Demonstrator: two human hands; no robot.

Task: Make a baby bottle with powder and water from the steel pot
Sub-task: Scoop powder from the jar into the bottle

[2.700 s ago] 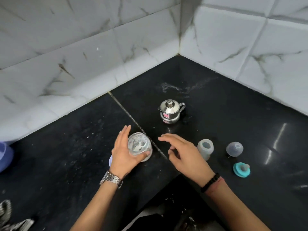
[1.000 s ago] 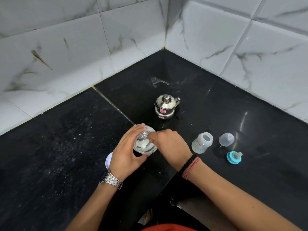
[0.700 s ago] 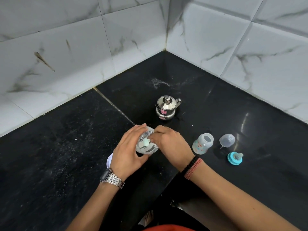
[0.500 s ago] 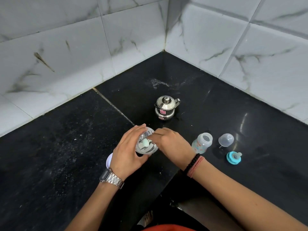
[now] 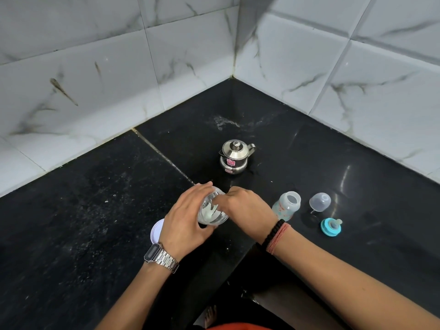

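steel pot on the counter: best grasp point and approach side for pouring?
Grip the steel pot by its handle, which juts from the upper right of the body, coming from the right. The spout points left, opposite; the rounded polished body looks slippery, and the knobbed lid would likely lift off alone.

Light was even and fairly bright, with a cool cast. Glare streaked the black counter point(image 5: 345, 177) at right, and the steel pot point(image 5: 234, 154) carried bright highlights. Soft shadows lay under the arms near the counter's edge. Wall tile point(image 5: 357, 67) lines bowed toward the edges. Focus was sharp throughout.
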